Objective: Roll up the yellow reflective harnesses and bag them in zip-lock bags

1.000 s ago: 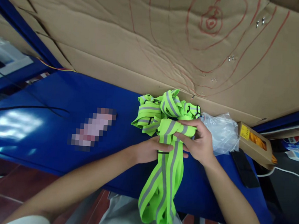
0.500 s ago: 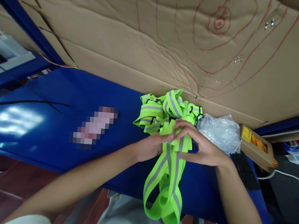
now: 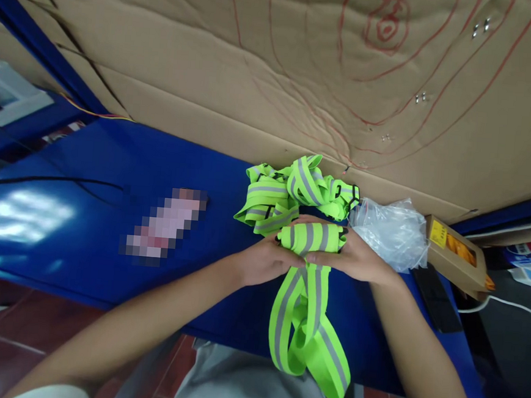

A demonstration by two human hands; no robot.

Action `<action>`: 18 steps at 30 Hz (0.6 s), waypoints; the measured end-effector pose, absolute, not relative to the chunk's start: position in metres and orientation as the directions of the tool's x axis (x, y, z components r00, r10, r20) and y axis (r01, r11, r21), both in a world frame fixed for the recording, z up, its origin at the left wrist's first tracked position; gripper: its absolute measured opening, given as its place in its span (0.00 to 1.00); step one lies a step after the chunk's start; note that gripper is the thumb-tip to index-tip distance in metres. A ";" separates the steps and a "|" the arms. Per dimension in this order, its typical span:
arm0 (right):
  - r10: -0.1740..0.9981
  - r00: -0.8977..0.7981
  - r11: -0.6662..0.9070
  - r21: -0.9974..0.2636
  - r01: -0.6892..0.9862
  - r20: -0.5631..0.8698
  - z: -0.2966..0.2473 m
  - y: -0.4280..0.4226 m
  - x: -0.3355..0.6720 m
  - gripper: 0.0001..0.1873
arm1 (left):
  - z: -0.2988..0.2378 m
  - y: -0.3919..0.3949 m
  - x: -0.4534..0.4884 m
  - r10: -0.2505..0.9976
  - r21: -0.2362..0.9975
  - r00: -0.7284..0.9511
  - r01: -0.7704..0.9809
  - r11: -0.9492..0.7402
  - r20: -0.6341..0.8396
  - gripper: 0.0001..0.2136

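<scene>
Between my two hands is a neon-green reflective strap (image 3: 315, 236) with a grey stripe, its upper part folded into a thick bundle. My left hand (image 3: 267, 262) grips the bundle's left side, thumb pressed on the front. On the right side my right hand (image 3: 350, 255) closes round it, thumb across the front and other fingers mostly hidden behind. Loose loops of the strap hang below over the table edge and my lap. Just behind my hands lies a heap of similar green straps (image 3: 270, 196) with black buckles.
Clear plastic bags (image 3: 389, 233) lie right of the heap, by a black phone (image 3: 436, 298) and a cardboard box (image 3: 456, 254) with a window. A blurred-out item (image 3: 165, 222) rests left on the blue table (image 3: 112, 162). A cardboard panel (image 3: 167, 50) with red lines stands behind.
The strap's upper part has been folded over into a compact roll. My right hand has gone from loosely spread fingers to gripping it, and the hanging loops have swung right.
</scene>
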State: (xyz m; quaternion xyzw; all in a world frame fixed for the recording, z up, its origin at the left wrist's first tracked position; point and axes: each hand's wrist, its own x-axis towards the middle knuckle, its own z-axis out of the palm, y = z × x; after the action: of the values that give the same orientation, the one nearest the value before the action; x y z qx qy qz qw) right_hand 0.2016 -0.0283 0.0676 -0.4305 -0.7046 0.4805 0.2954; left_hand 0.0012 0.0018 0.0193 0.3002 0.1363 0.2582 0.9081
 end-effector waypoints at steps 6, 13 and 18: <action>0.910 -0.409 0.204 -0.935 0.291 0.072 0.080 -0.033 0.196 0.26 | 0.025 -0.002 -0.004 0.564 0.667 0.824 -0.386 0.637 -0.061 0.27; 0.980 -0.196 0.050 -0.996 0.072 0.035 0.071 -0.047 0.193 0.23 | 0.026 -0.010 0.000 0.600 0.899 0.800 -0.263 0.349 0.001 0.24; 0.980 -0.155 0.149 -0.975 0.163 0.124 0.073 -0.054 0.190 0.15 | 0.024 -0.016 0.006 0.524 0.802 0.848 -0.260 0.539 -0.077 0.22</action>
State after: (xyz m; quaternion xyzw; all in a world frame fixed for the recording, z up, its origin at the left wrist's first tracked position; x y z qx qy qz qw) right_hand 0.1903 -0.0542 0.0728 -0.4687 -0.6095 0.4537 0.4505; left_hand 0.0062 -0.0161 0.0242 0.4233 0.1560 0.2269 0.8631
